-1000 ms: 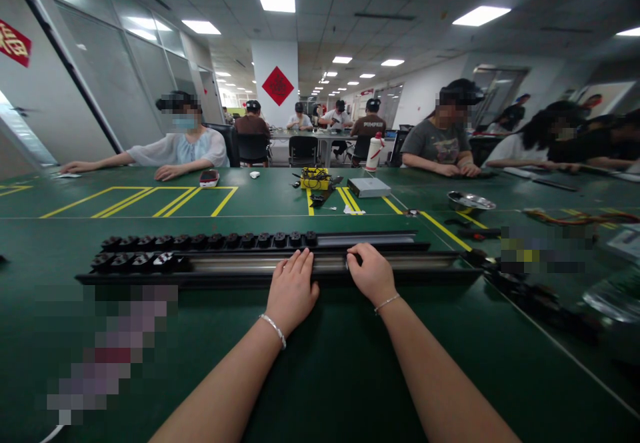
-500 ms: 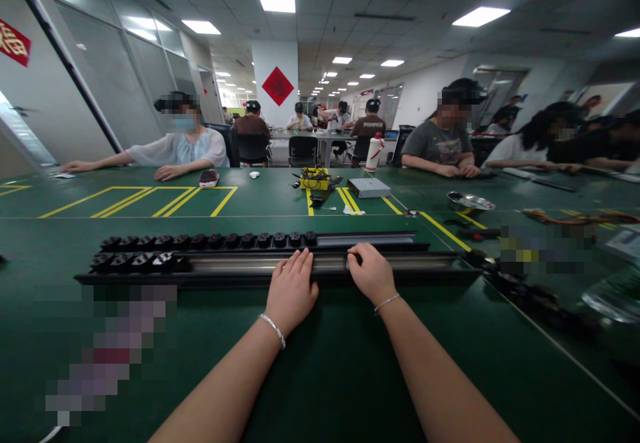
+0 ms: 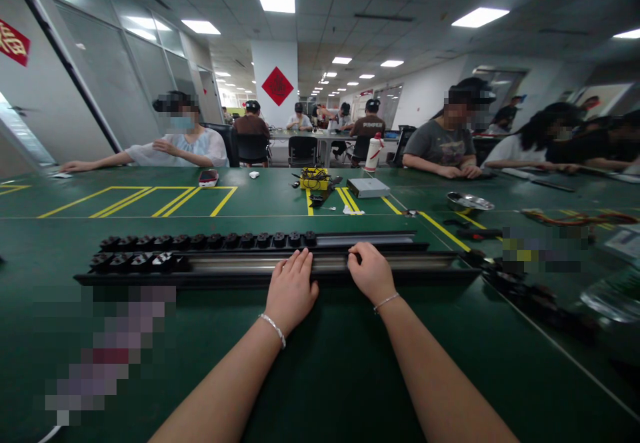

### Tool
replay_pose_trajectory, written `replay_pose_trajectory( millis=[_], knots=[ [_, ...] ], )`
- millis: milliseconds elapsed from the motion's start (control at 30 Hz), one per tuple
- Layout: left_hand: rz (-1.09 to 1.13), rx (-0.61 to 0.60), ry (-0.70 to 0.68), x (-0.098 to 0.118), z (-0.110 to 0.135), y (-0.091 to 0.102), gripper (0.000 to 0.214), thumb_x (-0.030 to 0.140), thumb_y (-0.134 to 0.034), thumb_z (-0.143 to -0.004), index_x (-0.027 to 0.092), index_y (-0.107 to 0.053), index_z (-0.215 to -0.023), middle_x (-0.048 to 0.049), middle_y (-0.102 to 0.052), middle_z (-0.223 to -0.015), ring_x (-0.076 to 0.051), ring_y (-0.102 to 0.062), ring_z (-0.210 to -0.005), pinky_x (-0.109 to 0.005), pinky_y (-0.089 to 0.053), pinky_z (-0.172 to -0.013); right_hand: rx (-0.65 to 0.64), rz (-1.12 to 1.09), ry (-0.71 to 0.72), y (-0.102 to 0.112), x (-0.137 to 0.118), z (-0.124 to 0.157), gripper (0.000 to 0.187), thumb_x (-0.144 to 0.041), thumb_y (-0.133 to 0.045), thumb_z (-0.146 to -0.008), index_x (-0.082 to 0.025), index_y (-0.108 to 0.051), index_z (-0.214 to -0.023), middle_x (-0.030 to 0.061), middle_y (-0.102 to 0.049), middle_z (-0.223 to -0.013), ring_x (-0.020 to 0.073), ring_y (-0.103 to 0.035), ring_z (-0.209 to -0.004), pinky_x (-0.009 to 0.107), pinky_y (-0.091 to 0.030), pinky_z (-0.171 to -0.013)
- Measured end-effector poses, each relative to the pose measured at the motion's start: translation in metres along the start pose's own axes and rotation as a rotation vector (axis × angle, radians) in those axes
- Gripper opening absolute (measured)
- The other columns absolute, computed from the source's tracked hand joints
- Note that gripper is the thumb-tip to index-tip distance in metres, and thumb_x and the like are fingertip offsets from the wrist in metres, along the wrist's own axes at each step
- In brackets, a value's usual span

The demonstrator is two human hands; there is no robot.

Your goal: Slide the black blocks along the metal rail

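Observation:
A long black rail with a shiny metal channel (image 3: 230, 265) lies crosswise before me, with a few black socket-like modules (image 3: 121, 262) at its left end. My left hand (image 3: 292, 288) lies on the middle of this rail, its fingers stretched out flat and together. To its right, my right hand (image 3: 371, 274) rests at the same rail with the fingers curled in; what they hold, if anything, is hidden. Just behind lies a second black rail (image 3: 370, 238), filled with a row of several similar black modules (image 3: 231, 240) from its left end to about the middle.
On the green table (image 3: 350, 376) stand a yellow box with black cables (image 3: 314, 179), a grey flat box (image 3: 369, 188), a white bottle (image 3: 373, 152) and a metal dish (image 3: 470, 201). More black parts (image 3: 535, 296) lie at right. Other people sit across the table.
My hands and both rails stay where they were. Across the table at left, a person's hand has lifted off the tabletop toward the chest.

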State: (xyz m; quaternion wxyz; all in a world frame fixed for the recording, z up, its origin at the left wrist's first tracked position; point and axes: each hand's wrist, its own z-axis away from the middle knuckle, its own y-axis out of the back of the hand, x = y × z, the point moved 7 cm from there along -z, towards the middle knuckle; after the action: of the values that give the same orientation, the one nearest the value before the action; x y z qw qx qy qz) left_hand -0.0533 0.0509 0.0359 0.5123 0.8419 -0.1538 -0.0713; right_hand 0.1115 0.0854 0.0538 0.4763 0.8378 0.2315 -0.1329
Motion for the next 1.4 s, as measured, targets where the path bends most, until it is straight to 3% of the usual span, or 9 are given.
replay_pose_trajectory(
  millis=[1400],
  knots=[
    [-0.037, -0.03, 0.017, -0.0008, -0.0004, -0.0025, 0.052, 0.036, -0.04, -0.08, 0.02, -0.04, -0.129, -0.0028, -0.04, -0.14, -0.02, -0.034, -0.128, -0.039, -0.035, -0.098, 0.014, 0.065, -0.035, 0.0003, 0.001, -0.0001, 0.01, -0.016, -0.042, -0.078, -0.021, -0.049, -0.073, 0.0005, -0.051, -0.08, 0.012, -0.047, -0.069, 0.023, -0.028, -0.054]
  ],
)
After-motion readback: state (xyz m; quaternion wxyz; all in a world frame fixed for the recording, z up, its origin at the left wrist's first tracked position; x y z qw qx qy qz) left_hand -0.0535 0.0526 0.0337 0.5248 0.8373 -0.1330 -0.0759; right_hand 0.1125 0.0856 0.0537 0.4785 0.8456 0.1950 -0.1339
